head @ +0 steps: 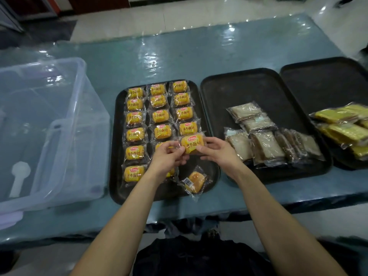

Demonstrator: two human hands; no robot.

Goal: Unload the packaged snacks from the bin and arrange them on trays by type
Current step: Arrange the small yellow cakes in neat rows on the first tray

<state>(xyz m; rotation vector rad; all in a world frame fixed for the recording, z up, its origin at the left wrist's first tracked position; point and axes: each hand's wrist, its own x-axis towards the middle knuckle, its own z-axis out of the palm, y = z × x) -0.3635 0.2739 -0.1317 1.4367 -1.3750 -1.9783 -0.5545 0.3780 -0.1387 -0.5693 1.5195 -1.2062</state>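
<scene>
Seemingly both hands pinch one bread packet.

Middle tray: far half seemingly bare.

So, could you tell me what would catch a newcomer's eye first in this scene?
Most striking is the left tray, packed with neat rows of yellow bread packs, where the left hand and right hand pinch one more pack above its near right column. Next, a lone pack lies tilted, barcode up, at that tray's near right corner. Brown cake packs sit on the middle tray.
</scene>
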